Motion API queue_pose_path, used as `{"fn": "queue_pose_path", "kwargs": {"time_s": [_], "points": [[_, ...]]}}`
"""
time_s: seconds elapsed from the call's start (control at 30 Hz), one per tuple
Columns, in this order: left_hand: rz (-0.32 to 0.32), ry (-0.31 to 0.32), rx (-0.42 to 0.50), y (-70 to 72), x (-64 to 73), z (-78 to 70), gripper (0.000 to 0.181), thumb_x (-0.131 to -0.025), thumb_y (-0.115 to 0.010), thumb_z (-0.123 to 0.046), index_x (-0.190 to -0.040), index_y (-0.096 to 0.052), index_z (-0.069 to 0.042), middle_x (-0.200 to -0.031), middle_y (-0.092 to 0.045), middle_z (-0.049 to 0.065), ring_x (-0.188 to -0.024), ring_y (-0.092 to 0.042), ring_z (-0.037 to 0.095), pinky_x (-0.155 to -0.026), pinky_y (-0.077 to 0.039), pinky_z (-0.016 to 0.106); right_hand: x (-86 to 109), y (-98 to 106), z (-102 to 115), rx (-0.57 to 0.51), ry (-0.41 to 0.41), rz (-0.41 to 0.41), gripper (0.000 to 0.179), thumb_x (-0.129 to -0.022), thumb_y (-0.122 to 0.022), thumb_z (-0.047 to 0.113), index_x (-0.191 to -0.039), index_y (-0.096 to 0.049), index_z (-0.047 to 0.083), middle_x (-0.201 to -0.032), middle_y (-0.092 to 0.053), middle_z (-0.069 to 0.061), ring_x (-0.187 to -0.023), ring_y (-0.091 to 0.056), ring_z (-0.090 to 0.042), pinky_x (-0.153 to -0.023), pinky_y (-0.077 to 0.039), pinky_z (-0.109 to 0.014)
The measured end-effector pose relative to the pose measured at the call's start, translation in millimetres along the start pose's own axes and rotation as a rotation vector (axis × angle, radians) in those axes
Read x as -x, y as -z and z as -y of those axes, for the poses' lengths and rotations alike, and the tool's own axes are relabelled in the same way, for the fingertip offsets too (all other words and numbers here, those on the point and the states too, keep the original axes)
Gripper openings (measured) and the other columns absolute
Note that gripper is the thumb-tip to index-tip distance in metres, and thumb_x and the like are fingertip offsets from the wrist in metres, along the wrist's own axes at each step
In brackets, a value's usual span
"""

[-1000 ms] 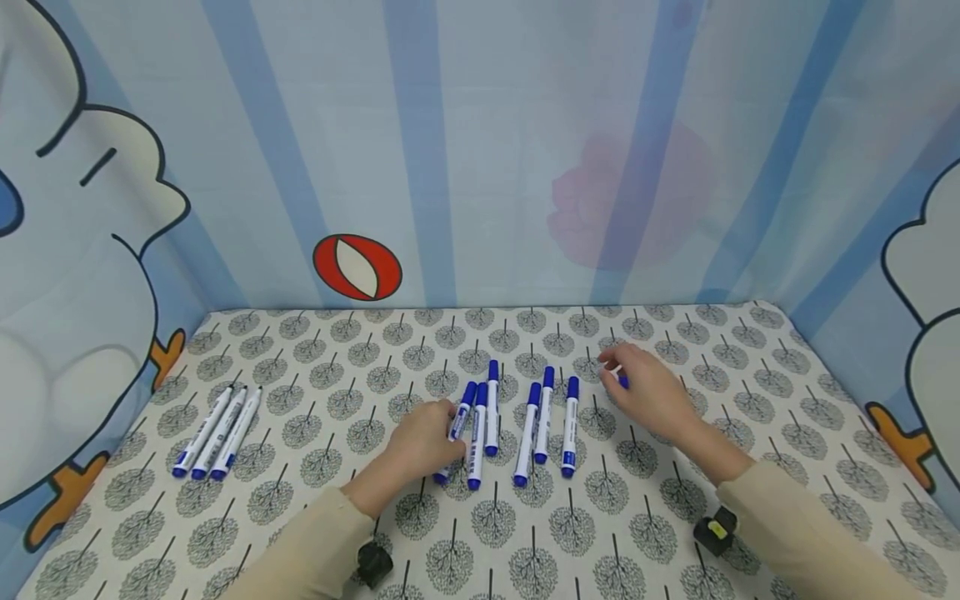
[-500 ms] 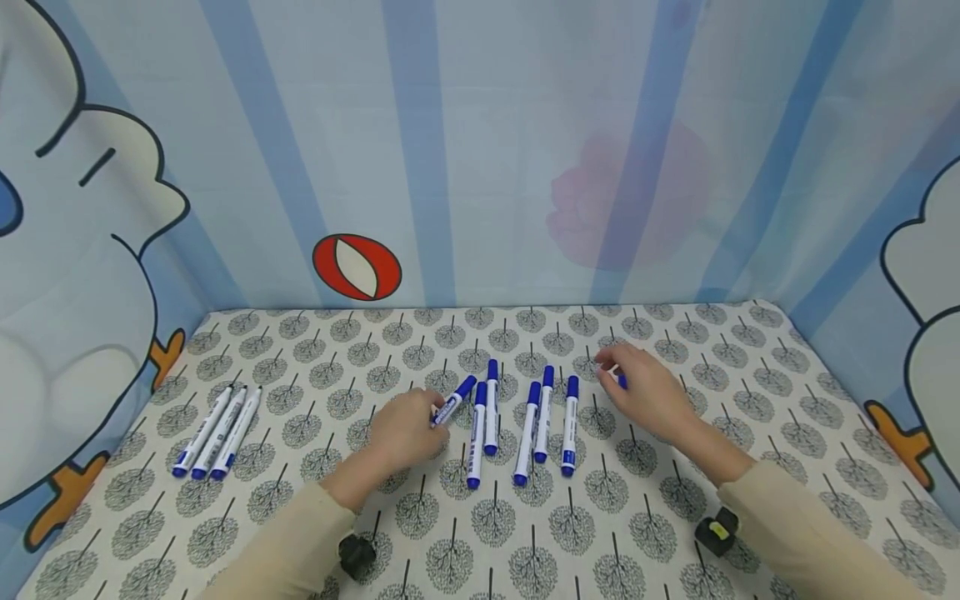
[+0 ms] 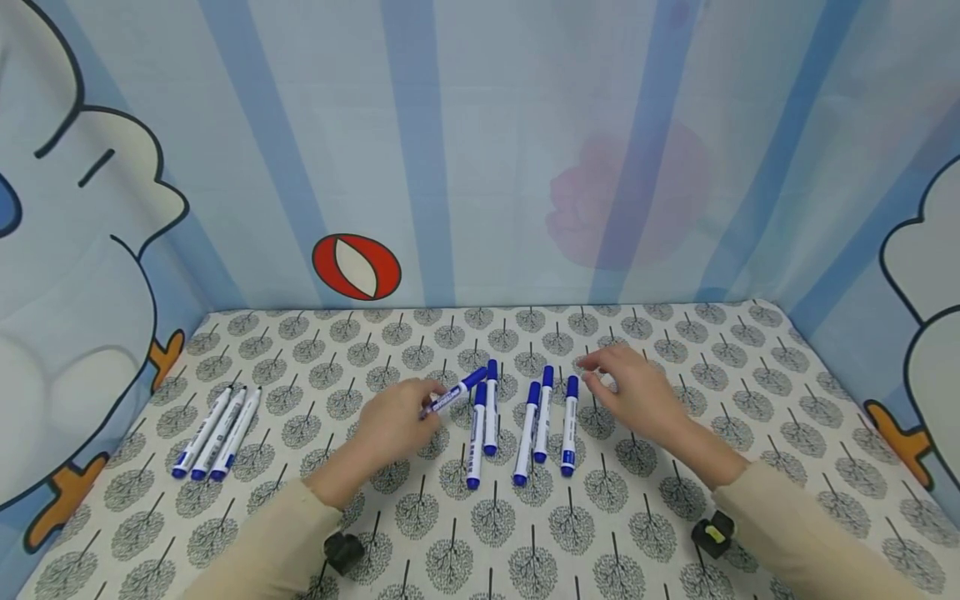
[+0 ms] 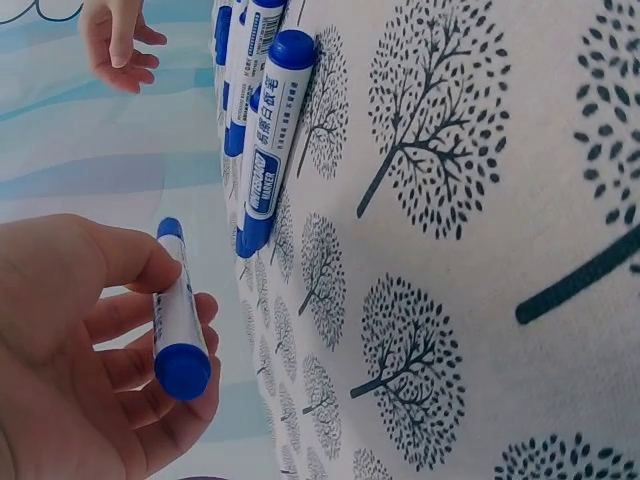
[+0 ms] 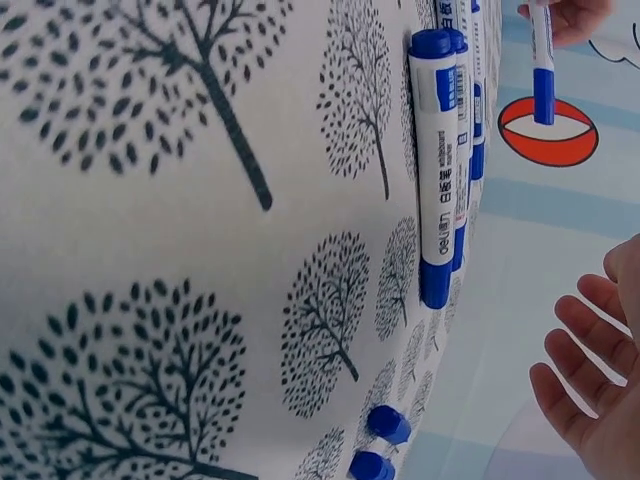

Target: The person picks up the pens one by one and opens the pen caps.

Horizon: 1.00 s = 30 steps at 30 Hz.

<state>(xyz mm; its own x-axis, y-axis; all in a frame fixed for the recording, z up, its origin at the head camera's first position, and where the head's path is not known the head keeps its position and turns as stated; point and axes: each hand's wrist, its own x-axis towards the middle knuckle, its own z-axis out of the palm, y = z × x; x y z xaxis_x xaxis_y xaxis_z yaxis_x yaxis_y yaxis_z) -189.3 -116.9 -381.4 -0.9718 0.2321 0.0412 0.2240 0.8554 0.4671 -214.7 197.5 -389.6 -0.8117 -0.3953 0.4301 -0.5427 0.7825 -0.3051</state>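
My left hand pinches a blue-capped whiteboard marker between thumb and fingers, lifted off the cloth. In the left wrist view the marker's blue rear end points at the camera. To its right in the head view lie two capped markers, one of them a whiteboard marker, then three more, the rightmost a marker nearest my right hand. That right hand hovers with loosely bent, spread fingers and holds nothing. Two loose blue caps, one a cap, sit on the cloth in the right wrist view.
Three uncapped markers with dark tips lie side by side at the left of the table. A tree-patterned cloth covers the tabletop. Behind it rises a striped blue-and-white curtain.
My left hand has picked up the marker and moved left and away from the row, tilting its cap to the right. The right hand has shifted slightly left, towards the markers.
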Motion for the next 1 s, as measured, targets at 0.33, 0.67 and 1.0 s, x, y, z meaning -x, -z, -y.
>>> {"fn": "queue_pose_path", "kwargs": {"time_s": [0.33, 0.67, 1.0], "points": [[-0.058, -0.093, -0.028, 2.8, -0.5, -2.7, 0.029, -0.078, -0.065, -0.011, -0.105, -0.066, -0.017, -0.094, -0.065, 0.000, -0.058, -0.047, 0.008, -0.045, -0.039, 0.023, -1.6, -3.0, 16.6, -0.007, 0.132, -0.034, 0.027, -0.084, -0.065, 0.020, -0.109, -0.062, 0.010, -0.106, -0.064, -0.006, -0.100, -0.058, -0.024, -0.084, -0.049, -0.040], [-0.124, -0.223, -0.060, -1.2, -2.6, -12.6, 0.025, -0.078, -0.067, -0.011, -0.101, -0.068, -0.020, -0.093, -0.066, -0.004, -0.082, -0.060, 0.012, -0.064, -0.048, 0.026, -3.4, -9.2, 28.1, -0.029, 0.185, -0.008, 0.037, -0.084, -0.065, 0.027, -0.118, -0.059, 0.012, -0.114, -0.062, -0.005, -0.106, -0.057, -0.023, -0.088, -0.048, -0.040], [-0.095, -0.272, -0.051, -4.7, -4.2, -20.6, 0.025, -0.079, -0.068, -0.014, -0.102, -0.067, -0.023, -0.094, -0.064, -0.007, -0.089, -0.056, 0.012, -0.073, -0.048, 0.027, -4.2, -11.4, 36.6, -0.017, 0.203, 0.046, 0.046, -0.084, -0.064, 0.030, -0.126, -0.054, 0.012, -0.117, -0.062, -0.005, -0.108, -0.056, -0.023, -0.089, -0.048, -0.039]]}}
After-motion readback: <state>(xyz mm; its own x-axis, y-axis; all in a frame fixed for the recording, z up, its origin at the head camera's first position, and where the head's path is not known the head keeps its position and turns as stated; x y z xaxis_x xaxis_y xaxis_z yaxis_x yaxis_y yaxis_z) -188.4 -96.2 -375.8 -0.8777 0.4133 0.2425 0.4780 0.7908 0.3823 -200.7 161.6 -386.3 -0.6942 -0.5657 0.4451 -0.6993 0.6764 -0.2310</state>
